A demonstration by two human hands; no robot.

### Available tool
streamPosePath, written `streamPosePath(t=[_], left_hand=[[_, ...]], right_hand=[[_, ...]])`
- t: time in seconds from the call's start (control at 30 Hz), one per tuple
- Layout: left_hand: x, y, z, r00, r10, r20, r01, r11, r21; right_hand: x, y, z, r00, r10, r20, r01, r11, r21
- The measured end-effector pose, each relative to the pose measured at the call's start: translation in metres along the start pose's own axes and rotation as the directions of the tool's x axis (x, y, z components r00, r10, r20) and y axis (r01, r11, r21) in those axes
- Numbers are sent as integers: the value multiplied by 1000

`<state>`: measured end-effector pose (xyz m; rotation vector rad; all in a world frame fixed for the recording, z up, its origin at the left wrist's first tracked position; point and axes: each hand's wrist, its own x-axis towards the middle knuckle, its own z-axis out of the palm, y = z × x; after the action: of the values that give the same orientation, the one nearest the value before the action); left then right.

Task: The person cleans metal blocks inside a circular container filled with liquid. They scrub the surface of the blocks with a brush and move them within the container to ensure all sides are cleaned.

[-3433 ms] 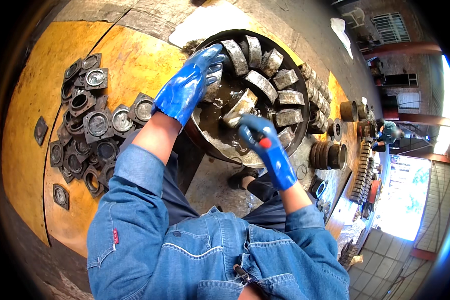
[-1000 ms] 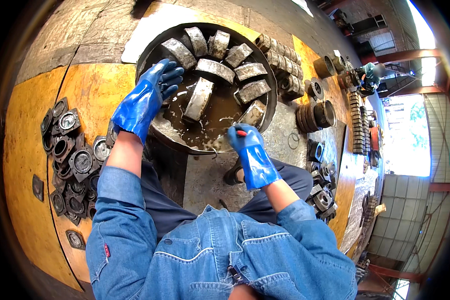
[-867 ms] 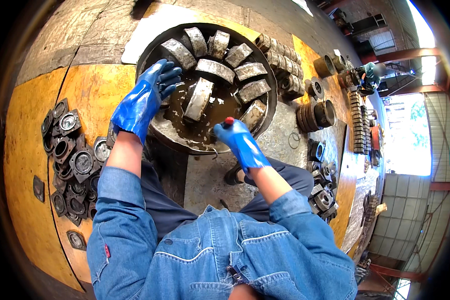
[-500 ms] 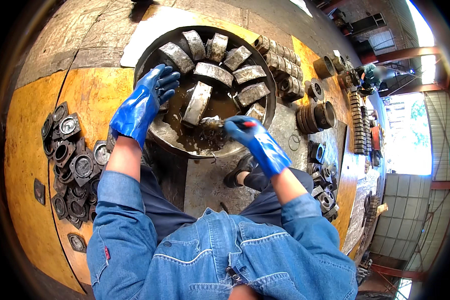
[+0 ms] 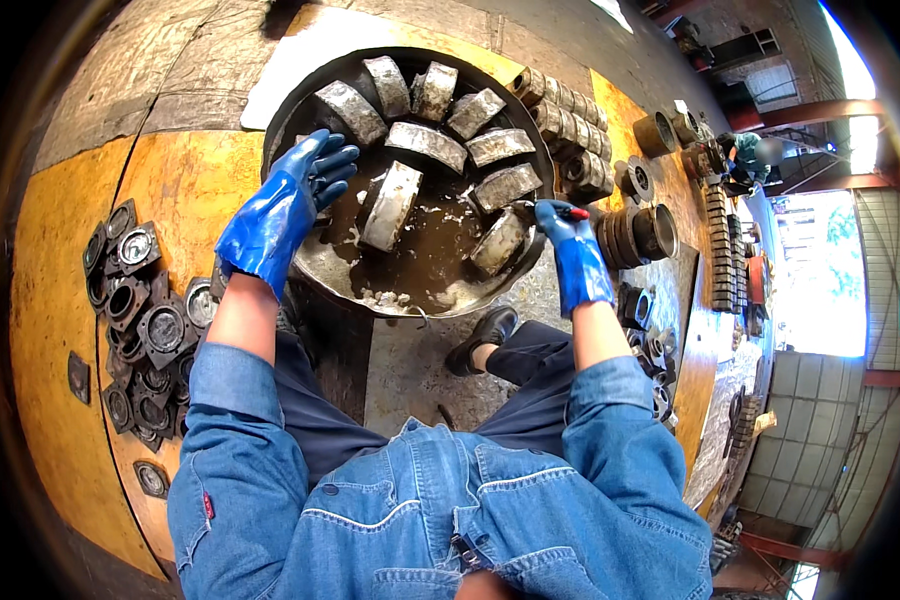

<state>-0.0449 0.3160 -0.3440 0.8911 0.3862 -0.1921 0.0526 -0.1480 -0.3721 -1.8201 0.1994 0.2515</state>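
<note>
Blue-gloved right grip [image 5: 570,240] pinching a red-handled tool [image 5: 578,213]; left grip [image 5: 285,200] loosely spread over left rim of basin [image 5: 328,272] — most metal blocks [image 5: 425,147] line far rim, presumably keeping liquid [image 5: 435,265] reachable.

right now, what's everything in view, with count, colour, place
Pan: one, dark, ahead
Curved blocks: at least nine, grey, in the pan
Liquid: one pool, brown, in the pan
Red-handled tool: one, red handle, pan's right edge
Flanged parts: many, dark, left
Rings: several, brownish, right
Boards: several, yellow, left and right
Co-worker: one, dark green clothing, far right
Sleeves: two, denim blue, bottom
Left hand: one, blue-gloved, pan's left side
Right hand: one, blue-gloved, gripping the tool
</note>
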Motion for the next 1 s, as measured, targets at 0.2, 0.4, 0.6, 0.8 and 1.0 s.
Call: streamPosePath(t=[0.2, 0.4, 0.6, 0.8, 1.0], left_hand=[[-8, 4, -15, 1000, 18, -23, -18, 1000, -10], [0, 3, -12, 999, -25, -29, 24, 1000, -14], [2, -9, -12, 999, 7, 45, -8, 1000, 11], [-17, -36, 9, 994, 87, 70, -105, 941, 322], [-26, -90, 26, 837, 481, 261, -295, -4, 955]], right_hand=[[-43, -39, 64, 964, -55, -261, -5, 975, -221], [-92, -1, 72, 983, -111, -145, 112, 994, -2], [-155, 16, 115, 916, -380, -128, 201, 711, -673], [-146, -22, 156, 981, 110, 162, 73, 563, -823], [-94, -15, 197, 961, 199, 191, 105, 374, -921]])
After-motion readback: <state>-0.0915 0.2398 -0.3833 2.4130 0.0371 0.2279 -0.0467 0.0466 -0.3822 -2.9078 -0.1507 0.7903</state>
